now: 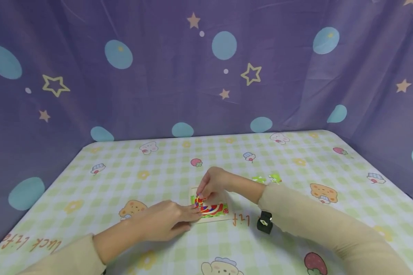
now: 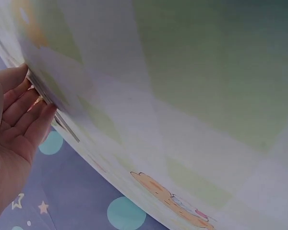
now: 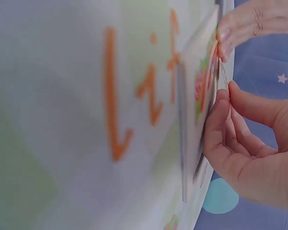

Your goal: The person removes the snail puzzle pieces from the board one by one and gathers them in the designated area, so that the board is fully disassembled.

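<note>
A jigsaw puzzle board [image 1: 211,219] with a pale frame lies on the table, its lower part filled with red, blue and green pieces. My right hand [image 1: 215,183] reaches over its upper left side. Between thumb and index finger it pinches a thin puzzle piece [image 3: 224,74], seen edge-on in the right wrist view. From the left, my left hand [image 1: 166,219] lies over the board's left edge, fingers extended, fingertips touching the pieces beside the pinched one. The left wrist view shows that hand [image 2: 21,120] against the board's edge; its fingers partly hide the pieces there.
Two loose green puzzle pieces, one plain-looking [image 1: 259,179] and one with a figure [image 1: 275,178], lie beyond the right forearm. A checked, printed cloth [image 1: 89,202] covers the table. A purple curtain [image 1: 165,95] hangs behind. A black device [image 1: 264,222] sits at the right wrist.
</note>
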`<state>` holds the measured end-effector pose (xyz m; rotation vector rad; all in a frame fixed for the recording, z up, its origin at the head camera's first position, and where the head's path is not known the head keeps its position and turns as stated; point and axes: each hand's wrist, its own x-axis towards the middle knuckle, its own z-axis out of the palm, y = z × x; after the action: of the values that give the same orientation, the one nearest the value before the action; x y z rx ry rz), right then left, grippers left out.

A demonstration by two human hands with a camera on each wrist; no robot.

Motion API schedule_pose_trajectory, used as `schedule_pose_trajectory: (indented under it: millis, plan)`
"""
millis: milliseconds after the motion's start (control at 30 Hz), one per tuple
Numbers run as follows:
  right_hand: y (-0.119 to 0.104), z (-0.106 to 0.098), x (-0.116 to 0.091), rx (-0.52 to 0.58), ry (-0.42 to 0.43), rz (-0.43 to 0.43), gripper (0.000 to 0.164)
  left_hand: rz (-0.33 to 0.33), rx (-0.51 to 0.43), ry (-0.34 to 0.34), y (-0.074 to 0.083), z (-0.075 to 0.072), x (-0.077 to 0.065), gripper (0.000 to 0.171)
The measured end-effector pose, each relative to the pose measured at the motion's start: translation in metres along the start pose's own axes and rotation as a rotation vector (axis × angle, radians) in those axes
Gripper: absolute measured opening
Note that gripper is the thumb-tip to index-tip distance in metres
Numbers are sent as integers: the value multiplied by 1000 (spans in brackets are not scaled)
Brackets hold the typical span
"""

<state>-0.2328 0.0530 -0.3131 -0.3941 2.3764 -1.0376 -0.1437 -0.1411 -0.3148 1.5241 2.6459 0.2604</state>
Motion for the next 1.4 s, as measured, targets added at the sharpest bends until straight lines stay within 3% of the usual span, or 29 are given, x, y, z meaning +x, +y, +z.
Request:
schedule_pose_trajectory:
  millis: [333,600,1000,1400]
  plan:
    - [-3,-6,2,6,-62,-13,9,11,5,10,0,3,1,35]
    - [2,-22,1,-28,10,24,11,12,17,14,-1,4,1,36]
    - [27,-48,-6,89,-7,71,16,-17,-5,17,-2,1,-1,36]
    - [44,-61,-21,41,19,100,15,-19,-1,2,-1,0,-1,35]
